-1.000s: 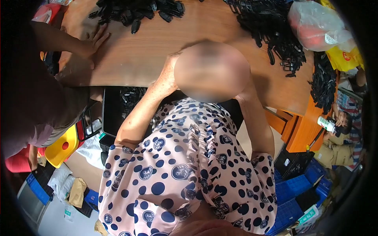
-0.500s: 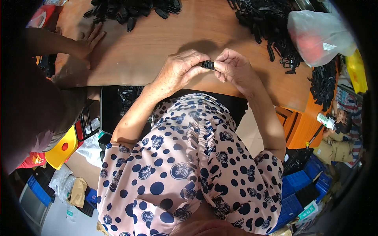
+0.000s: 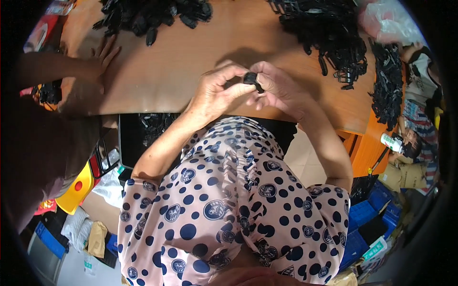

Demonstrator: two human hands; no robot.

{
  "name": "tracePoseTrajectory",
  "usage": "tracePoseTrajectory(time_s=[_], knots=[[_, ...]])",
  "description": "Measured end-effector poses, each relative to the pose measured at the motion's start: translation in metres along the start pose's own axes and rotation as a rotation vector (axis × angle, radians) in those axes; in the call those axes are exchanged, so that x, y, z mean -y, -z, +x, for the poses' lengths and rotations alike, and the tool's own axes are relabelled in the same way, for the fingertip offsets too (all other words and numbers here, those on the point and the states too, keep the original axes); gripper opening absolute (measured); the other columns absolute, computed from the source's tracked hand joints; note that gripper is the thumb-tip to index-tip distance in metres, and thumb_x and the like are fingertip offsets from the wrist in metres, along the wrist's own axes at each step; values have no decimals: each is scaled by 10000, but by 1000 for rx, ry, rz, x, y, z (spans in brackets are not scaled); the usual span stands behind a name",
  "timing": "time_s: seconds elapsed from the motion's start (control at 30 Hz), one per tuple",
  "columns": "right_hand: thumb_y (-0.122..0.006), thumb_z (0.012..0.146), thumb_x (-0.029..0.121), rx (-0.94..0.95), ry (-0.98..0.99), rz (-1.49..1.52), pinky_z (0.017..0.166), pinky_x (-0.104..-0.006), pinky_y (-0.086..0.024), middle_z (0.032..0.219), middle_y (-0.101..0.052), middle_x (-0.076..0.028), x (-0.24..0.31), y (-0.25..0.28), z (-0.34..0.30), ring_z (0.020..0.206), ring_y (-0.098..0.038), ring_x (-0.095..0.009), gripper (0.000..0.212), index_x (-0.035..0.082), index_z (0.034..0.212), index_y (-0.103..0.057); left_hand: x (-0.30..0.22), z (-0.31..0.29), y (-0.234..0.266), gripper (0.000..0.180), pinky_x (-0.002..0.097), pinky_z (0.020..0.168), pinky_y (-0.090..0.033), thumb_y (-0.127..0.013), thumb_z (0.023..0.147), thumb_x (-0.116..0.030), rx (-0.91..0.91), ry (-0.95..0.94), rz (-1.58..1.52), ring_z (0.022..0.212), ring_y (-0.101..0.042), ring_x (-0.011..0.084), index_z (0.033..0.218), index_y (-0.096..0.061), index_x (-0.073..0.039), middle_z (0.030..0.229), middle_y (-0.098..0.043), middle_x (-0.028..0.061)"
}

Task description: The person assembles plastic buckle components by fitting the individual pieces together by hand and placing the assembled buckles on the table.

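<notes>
A small black plastic part (image 3: 251,79) is pinched between my two hands, above the near edge of the wooden table (image 3: 191,62). My left hand (image 3: 213,93) grips its left side between thumb and fingers. From the other side, my right hand (image 3: 277,90) presses its thumb and forefinger on the part, with its lower fingers loosely curled. The fingertips cover much of the part, so its exact kind cannot be made out.
Heaps of black plastic parts lie at the far left (image 3: 148,16) and far right (image 3: 324,38), with another pile (image 3: 387,86) at the right edge. A co-worker's hand (image 3: 102,59) rests on the table's left. A black tray (image 3: 129,136) with parts sits below the edge.
The black part has turned from lying level to a steeper tilt between my fingers. My right hand's lower fingers have spread a little. The whole view has shifted slightly.
</notes>
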State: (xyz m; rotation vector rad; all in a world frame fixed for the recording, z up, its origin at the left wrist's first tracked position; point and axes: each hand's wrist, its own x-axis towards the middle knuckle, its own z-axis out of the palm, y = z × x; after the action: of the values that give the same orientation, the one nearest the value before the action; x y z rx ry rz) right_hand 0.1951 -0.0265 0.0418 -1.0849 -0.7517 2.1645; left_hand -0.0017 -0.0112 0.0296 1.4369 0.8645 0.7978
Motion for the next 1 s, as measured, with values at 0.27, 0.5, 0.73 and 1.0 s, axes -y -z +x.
tracePoseTrajectory(time_s=[0.27, 0.5, 0.73, 1.0], knots=[[-466, 945, 409, 334, 27, 236, 550, -240, -513, 954, -579, -127, -21, -7, 3, 812, -621, -222, 432, 36, 1163, -461, 17, -5, -5, 215, 347, 991, -367, -676, 819, -174, -39, 113, -436, 1174, -453, 204, 978, -655, -30, 1325, -447, 101], [-479, 961, 294, 98, 58, -167, 568, -228, -500, 854, -598, -78, -18, -26, -6, 658, -613, -140, 301, 7, 1011, -553, 9, -22, -3, 235, 386, 983, -354, -640, 841, -236, -31, 54, -260, 1172, -455, 231, 950, -640, -28, 1202, -522, 112], [-599, 861, 156, -967, 666, -1679, 764, -327, -492, 922, -618, -145, 11, 75, -40, 848, -626, -239, 235, -8, 1028, -580, -18, -122, 83, 275, 321, 774, -473, -697, 777, -215, 84, 234, 617, 899, -602, 248, 925, -605, -2, 949, -607, 113], [-605, 864, 226, -1015, 381, -1643, 712, -403, -457, 883, -582, -195, 18, 125, -55, 824, -578, -366, 269, -39, 911, -585, -23, -130, 112, 273, 386, 661, -494, -692, 759, -261, -87, 259, 1241, 805, -605, 291, 925, -608, -62, 831, -608, 112]])
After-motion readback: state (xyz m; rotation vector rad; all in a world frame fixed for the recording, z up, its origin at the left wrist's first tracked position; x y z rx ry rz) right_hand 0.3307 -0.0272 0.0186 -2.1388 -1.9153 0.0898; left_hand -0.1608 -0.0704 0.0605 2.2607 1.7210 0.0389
